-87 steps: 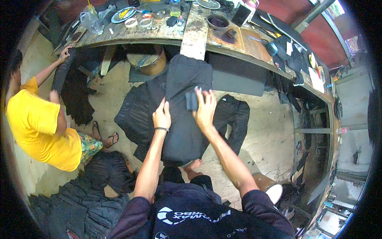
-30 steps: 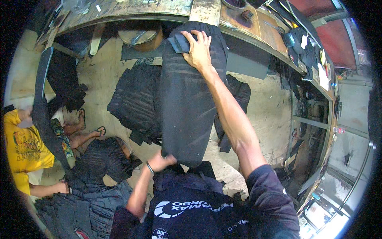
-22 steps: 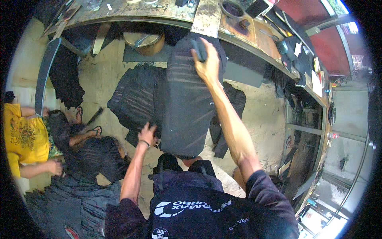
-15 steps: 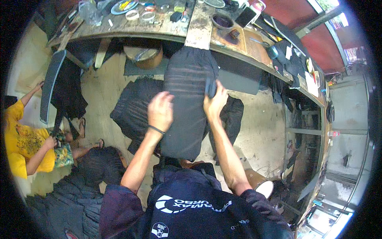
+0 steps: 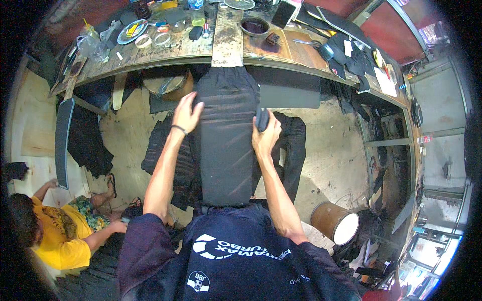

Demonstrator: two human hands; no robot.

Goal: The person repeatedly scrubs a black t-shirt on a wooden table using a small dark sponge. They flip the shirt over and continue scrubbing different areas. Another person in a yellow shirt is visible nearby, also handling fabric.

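Observation:
A black garment (image 5: 226,145), likely a trouser leg with faint brownish streaks, is drawn over a long narrow board (image 5: 228,47) that reaches from the bench toward my body. My left hand (image 5: 187,115) is at the cloth's left edge, its fingers apart and holding nothing; whether it touches the fabric is unclear. At the right edge, my right hand (image 5: 267,134) grips a small dark block (image 5: 262,120), whose exact kind I cannot make out. More black cloth (image 5: 288,155) hangs below on both sides of the board.
Across the front runs a stained workbench (image 5: 165,56) bearing a dark bowl (image 5: 255,26), a blue plate (image 5: 132,32) and tape rolls. A drum-like container (image 5: 335,223) is at lower right. On the left, a person in yellow (image 5: 65,231) sits near an upright padded board (image 5: 64,143).
My left hand has moved outward from over the cloth to its left edge. My right hand still grips the block at the right edge. The person in yellow leans lower, and the view has shifted.

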